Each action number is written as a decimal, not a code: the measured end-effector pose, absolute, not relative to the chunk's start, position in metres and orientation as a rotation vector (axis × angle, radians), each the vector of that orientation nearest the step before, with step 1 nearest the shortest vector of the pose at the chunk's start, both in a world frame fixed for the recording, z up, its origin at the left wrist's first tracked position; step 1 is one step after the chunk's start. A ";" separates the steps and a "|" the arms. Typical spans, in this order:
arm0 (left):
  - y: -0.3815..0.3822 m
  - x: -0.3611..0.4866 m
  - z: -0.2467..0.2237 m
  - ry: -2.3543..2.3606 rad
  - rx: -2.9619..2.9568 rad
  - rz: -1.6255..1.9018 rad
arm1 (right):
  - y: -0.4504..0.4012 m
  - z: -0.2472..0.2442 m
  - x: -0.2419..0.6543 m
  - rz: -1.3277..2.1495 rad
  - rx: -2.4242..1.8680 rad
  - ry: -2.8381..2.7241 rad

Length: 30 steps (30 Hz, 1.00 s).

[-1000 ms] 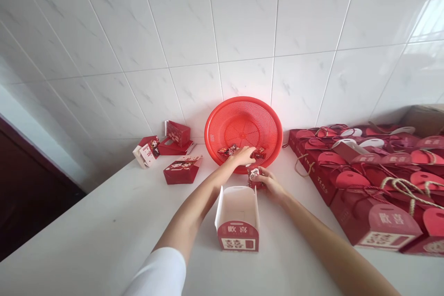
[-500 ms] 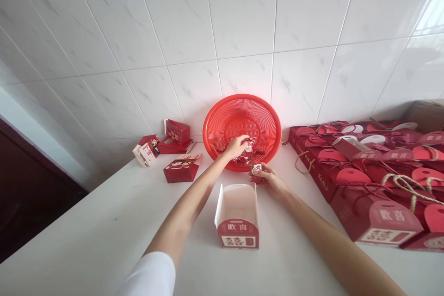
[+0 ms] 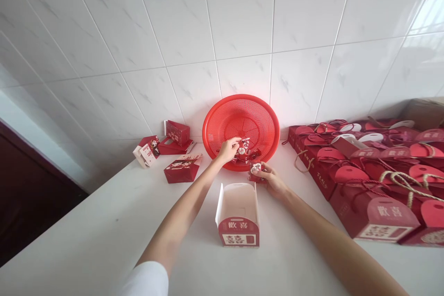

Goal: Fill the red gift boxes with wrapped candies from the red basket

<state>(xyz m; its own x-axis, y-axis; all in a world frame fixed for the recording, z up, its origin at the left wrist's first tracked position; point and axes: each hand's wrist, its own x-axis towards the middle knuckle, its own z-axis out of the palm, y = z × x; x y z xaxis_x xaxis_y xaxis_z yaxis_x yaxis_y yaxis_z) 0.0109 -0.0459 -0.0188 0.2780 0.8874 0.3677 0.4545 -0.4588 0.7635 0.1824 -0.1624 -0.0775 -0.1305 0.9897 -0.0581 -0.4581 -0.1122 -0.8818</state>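
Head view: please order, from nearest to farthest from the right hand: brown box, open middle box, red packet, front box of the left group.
1. Red packet: held in the right hand.
2. Open middle box: slightly left.
3. Front box of the left group: left side.
4. Brown box: far right, back.

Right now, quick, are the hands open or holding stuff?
Left hand: closed, pinching small red packets at the red basket.
Right hand: closed, holding a white-labelled red packet.

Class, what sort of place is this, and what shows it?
Indoors, perhaps a home or small workroom, judging by the tiled wall, white table and rows of red boxes.
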 end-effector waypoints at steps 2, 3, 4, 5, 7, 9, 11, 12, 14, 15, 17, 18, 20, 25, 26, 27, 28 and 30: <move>-0.047 0.008 -0.021 1.199 2.014 1.101 | -0.163 -0.078 0.182 1.548 -0.849 -0.889; -0.048 0.006 -0.021 1.200 2.006 1.113 | -0.163 -0.078 0.182 1.548 -0.846 -0.897; -0.048 0.005 -0.021 1.203 1.999 1.127 | -0.163 -0.077 0.182 1.547 -0.843 -0.904; -0.049 0.004 -0.022 1.207 1.993 1.143 | -0.164 -0.077 0.182 1.546 -0.839 -0.908; -0.052 0.001 -0.022 1.216 1.981 1.174 | -0.165 -0.076 0.182 1.539 -0.834 -0.913; -0.056 0.000 -0.022 1.215 1.973 1.199 | -0.165 -0.076 0.182 1.535 -0.833 -0.926; -0.062 -0.001 -0.023 1.190 1.965 1.216 | -0.165 -0.076 0.182 1.529 -0.828 -0.945; -0.066 -0.001 -0.023 1.166 1.965 1.215 | -0.165 -0.077 0.182 1.524 -0.824 -0.954; -0.075 -0.001 -0.024 1.106 1.980 1.197 | -0.164 -0.079 0.181 1.515 -0.813 -0.971; -0.079 -0.001 -0.025 1.076 1.997 1.179 | -0.163 -0.081 0.181 1.510 -0.810 -0.977; -0.088 0.001 -0.026 1.029 2.042 1.126 | -0.162 -0.083 0.180 1.495 -0.809 -0.984; -0.091 0.001 -0.027 1.011 2.059 1.101 | -0.162 -0.084 0.180 1.484 -0.809 -0.989; -0.097 0.004 -0.030 0.982 2.063 1.053 | -0.162 -0.085 0.179 1.464 -0.811 -1.004; -0.106 0.009 -0.035 0.937 1.993 0.973 | -0.166 -0.081 0.178 1.469 -0.812 -1.076; -0.107 0.009 -0.034 0.925 1.982 0.986 | -0.167 -0.080 0.178 1.475 -0.810 -1.085; -0.108 0.009 -0.033 0.910 1.973 1.013 | -0.168 -0.080 0.178 1.480 -0.812 -1.093; -0.108 0.009 -0.032 0.894 1.964 1.045 | -0.168 -0.079 0.179 1.485 -0.817 -1.098; -0.109 0.009 -0.030 0.868 1.937 1.093 | -0.169 -0.079 0.179 1.494 -0.833 -1.102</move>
<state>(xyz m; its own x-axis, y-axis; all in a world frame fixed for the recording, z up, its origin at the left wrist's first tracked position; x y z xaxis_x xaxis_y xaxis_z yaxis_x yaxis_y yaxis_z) 0.0092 -0.1094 -0.0304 0.4090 0.8235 0.3932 0.1963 -0.5002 0.8434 0.1792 -0.1686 -0.0786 -0.2049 0.9776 0.0491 -0.3356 -0.0230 -0.9417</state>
